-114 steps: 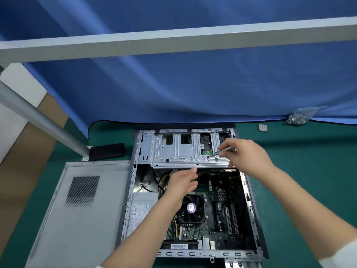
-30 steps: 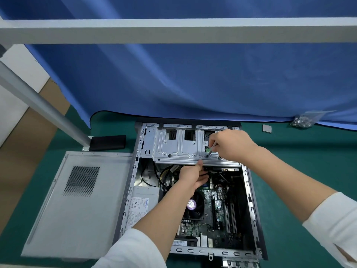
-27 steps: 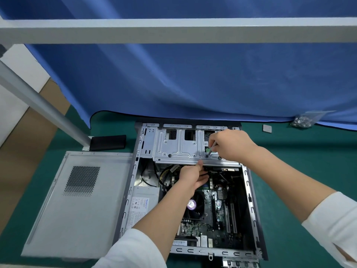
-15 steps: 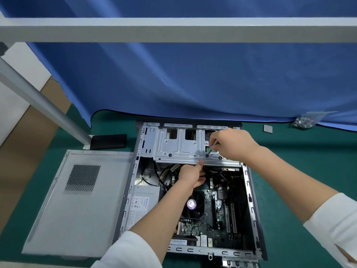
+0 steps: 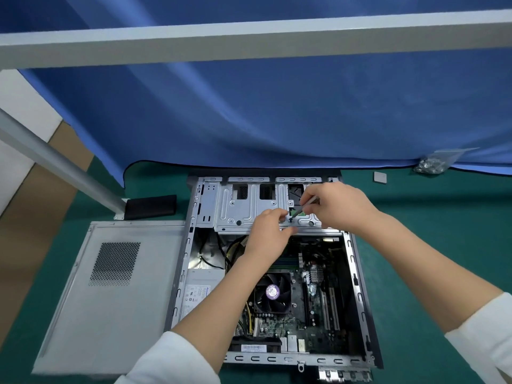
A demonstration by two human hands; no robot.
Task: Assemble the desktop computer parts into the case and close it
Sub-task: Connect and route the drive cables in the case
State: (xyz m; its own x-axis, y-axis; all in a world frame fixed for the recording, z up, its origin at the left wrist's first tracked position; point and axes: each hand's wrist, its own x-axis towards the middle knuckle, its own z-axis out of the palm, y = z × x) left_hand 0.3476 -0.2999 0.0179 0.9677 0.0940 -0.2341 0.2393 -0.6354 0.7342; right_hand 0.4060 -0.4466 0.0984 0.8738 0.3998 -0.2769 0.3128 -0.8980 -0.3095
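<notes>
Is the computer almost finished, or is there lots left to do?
Partly done. The fan and circuit board already sit inside the case. Right now the right hand holds a screwdriver down on the metal drive bracket, while the left hand steadies things beside its tip. Still left: closing up. The side panel lies flat on the table beside the case.
</notes>
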